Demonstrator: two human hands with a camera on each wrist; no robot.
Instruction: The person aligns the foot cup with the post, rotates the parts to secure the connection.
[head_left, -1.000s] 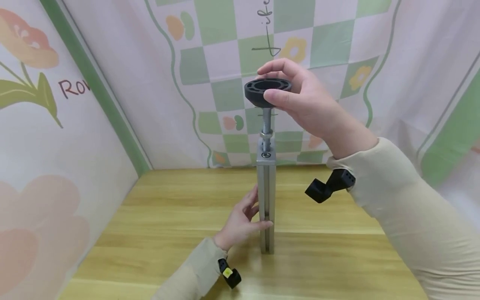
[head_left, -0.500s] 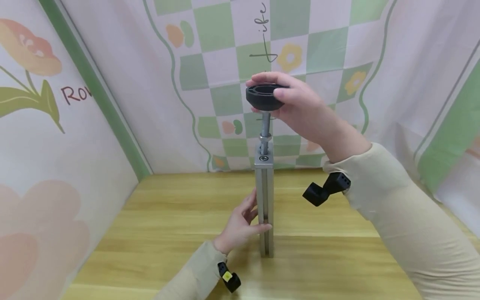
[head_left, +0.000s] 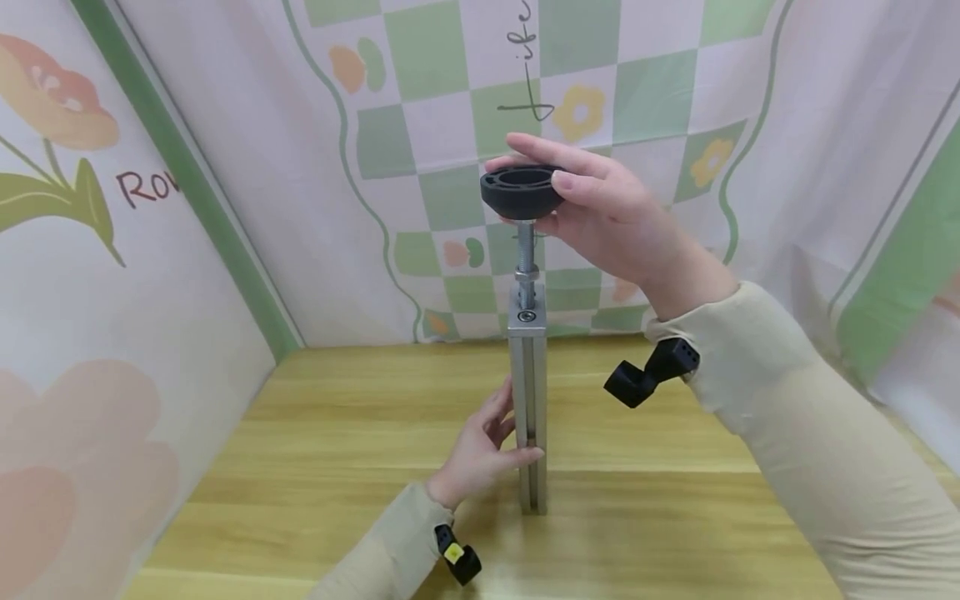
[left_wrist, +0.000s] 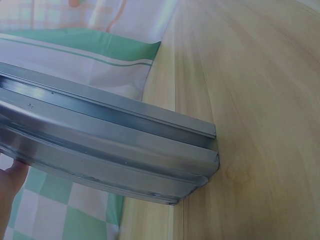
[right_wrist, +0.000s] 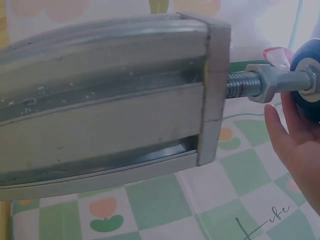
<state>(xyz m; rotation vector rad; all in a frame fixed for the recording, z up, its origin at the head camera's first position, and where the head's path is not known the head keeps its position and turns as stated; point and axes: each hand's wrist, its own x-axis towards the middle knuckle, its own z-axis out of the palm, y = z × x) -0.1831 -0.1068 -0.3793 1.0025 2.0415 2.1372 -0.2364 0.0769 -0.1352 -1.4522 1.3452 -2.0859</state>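
Note:
An aluminium extrusion profile (head_left: 529, 400) stands upright on the wooden table. Its lower end meets the tabletop in the left wrist view. My left hand (head_left: 476, 454) grips the profile low down, thumb across the near face and fingers behind. A black round levelling foot (head_left: 517, 198) tops the profile on a threaded stud (head_left: 527, 246), its ringed underside facing up. A hex nut (right_wrist: 262, 83) sits on the stud, above the metal end plate (right_wrist: 216, 92). My right hand (head_left: 607, 200) holds the foot's right side, thumb at the near rim and fingers round the far side, partly hidden.
The wooden table (head_left: 360, 433) ends at a green-and-white checked curtain (head_left: 442, 150) close behind the profile. A printed white curtain (head_left: 90, 350) borders the left side. Black camera mounts (head_left: 651, 372) hang from both sleeves.
My right thumb has shifted from the foot's near side towards its right rim, and the fingers have moved round the far side. The left hand keeps its hold on the upright profile.

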